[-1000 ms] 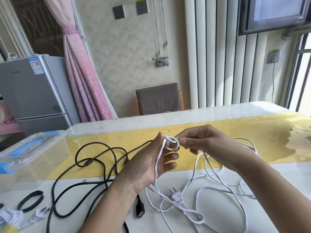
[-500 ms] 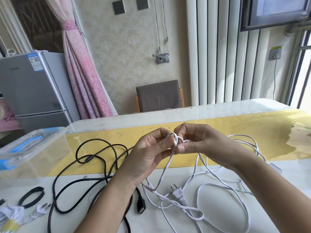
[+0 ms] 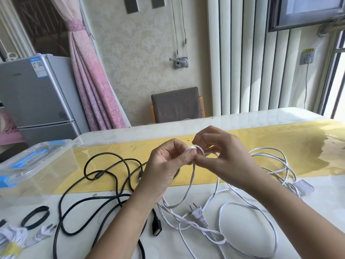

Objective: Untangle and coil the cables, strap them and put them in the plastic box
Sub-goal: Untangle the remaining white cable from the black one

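The person's left hand [image 3: 168, 165] and right hand [image 3: 225, 157] meet above the middle of the white marble-look table [image 3: 242, 116], which has a broad yellow band across it. Between them they hold a small loop of the thin, flat white cable [image 3: 192, 176]. The left thumb and forefinger are pinched on it. The right hand's fingers are curled in, gripping the same loop from its three o'clock side. One strand hangs from the pinch toward six o'clock and joins the rest of the white cable, which lies in loose, crossing loops on the table from five round to three o'clock. Its white two-pin plug [image 3: 198, 214] lies flat at six o'clock of the hands. A small whitish box-shaped piece [image 3: 303, 186] lies among the strands at four o'clock.

The long round black cable [image 3: 99, 175] sprawls at eight to nine o'clock of the hands, partly under the left forearm, with its USB socket end [image 3: 156, 228] near the plug. The clear plastic box [image 3: 46, 171], with a blue-latched lid on it, stands at nine o'clock by the table's edge. A black strap [image 3: 35, 215] curled into a ring lies at eight o'clock. Just past it is a bundled white cord [image 3: 11, 238] tied in yellow.
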Available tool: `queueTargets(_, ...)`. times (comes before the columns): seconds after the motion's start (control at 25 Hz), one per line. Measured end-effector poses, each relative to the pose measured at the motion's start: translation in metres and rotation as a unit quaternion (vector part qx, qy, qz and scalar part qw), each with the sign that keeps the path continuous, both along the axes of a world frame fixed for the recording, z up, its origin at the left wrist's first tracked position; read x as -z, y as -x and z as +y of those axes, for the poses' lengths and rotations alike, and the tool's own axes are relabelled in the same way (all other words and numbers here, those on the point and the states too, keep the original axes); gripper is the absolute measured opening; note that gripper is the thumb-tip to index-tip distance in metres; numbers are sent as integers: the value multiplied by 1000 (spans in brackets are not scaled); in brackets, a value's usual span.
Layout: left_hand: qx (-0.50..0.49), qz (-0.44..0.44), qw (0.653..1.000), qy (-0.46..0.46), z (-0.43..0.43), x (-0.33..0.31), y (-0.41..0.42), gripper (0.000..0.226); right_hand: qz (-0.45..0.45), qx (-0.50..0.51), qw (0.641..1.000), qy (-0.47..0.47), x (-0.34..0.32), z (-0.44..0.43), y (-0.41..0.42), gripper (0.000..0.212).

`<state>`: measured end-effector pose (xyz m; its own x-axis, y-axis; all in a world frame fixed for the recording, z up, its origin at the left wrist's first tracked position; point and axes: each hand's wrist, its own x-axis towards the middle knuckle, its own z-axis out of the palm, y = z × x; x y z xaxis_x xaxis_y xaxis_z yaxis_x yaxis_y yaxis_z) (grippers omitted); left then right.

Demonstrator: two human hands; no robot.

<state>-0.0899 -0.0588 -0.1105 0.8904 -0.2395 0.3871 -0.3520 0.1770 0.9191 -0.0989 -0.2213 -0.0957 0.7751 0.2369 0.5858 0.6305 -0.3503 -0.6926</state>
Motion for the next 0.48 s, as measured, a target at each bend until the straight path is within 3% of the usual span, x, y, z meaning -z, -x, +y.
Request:
queueTargets(0.08, -59, -39, 997, -36, 6, 0, -4, 15, -59, 47, 997, 33, 7, 4, -1, 14)
queueTargets(0.24, -36, -71, 993, -93, 5, 0, -2, 10, -174, 132, 974, 67, 15, 9, -4, 16)
queueTargets(0.4, -5, -87, 992, -91, -1, 0, 3, 13, -169, 184, 968, 5, 12, 8, -2, 23)
queueTargets(0.48, -38, -104, 985, -129, -2, 2, 3, 17, -151, 147, 977, 23, 11, 7, -1, 24)
